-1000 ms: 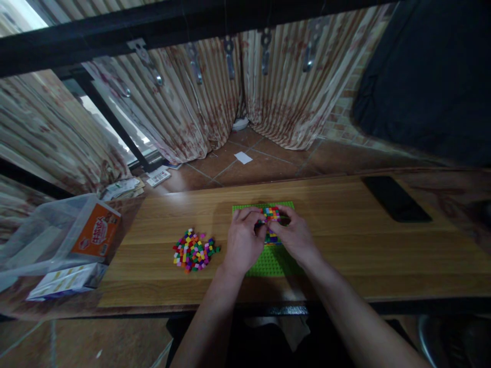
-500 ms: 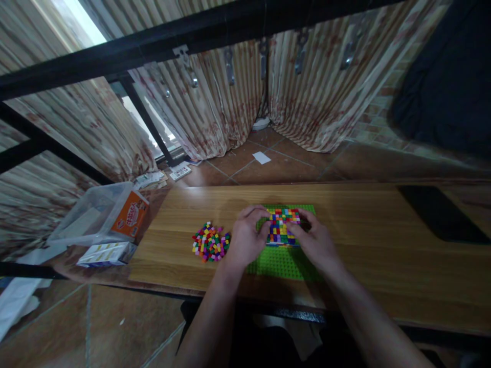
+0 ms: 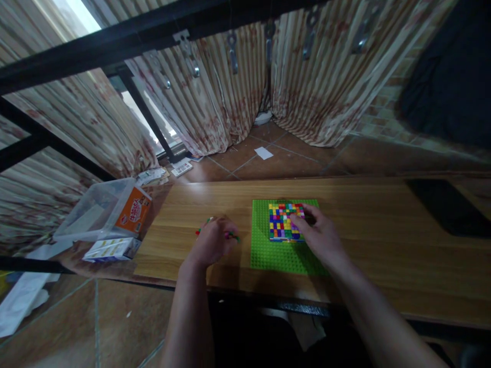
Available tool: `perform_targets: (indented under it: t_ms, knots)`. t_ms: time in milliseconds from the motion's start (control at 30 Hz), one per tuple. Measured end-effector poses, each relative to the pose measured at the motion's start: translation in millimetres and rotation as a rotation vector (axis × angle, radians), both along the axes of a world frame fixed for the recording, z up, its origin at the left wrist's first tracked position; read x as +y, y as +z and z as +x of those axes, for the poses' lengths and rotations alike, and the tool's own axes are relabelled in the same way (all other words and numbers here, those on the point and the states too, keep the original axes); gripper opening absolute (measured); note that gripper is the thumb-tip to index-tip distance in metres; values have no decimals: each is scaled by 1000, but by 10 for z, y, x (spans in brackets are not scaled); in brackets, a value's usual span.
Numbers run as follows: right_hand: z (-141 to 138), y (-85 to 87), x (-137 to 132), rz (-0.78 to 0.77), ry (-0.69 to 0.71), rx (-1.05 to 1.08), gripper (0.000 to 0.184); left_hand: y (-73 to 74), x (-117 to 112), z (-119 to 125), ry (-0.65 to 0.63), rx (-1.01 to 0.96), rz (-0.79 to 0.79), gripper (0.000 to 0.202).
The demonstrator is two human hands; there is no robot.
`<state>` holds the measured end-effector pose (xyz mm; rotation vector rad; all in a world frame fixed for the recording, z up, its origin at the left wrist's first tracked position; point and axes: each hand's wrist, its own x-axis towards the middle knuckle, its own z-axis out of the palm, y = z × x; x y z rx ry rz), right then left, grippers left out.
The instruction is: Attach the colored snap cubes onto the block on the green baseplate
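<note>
left hand (image 3: 212, 244) curled over loose brick pile (image 3: 231, 235), grasp hidden; pile lies left of green baseplate (image 3: 268, 255) on counter (image 3: 383, 245); right hand (image 3: 320, 236) loose, ungrasping, fingertips touching brick patch (image 3: 283, 221) right edge

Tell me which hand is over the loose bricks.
The left hand: it covers the loose bricks on the table, left of the green baseplate. The right hand instead touches the built brick patch on that baseplate.

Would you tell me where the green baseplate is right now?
In the head view, the baseplate lies on the table, right of the left hand; the right hand touches its brick patch.
</note>
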<state>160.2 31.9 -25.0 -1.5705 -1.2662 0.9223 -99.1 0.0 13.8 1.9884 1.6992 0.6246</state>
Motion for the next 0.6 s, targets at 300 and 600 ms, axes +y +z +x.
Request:
perform_targets:
  t_ms: [300,600]
  knots:
    - [-7,6,0,6,10,-9,56,-35,22,91,-48,240,-3,16]
    - [-33,-1,19,26,18,-28,52,38,59,232,-106,-202,69,13]
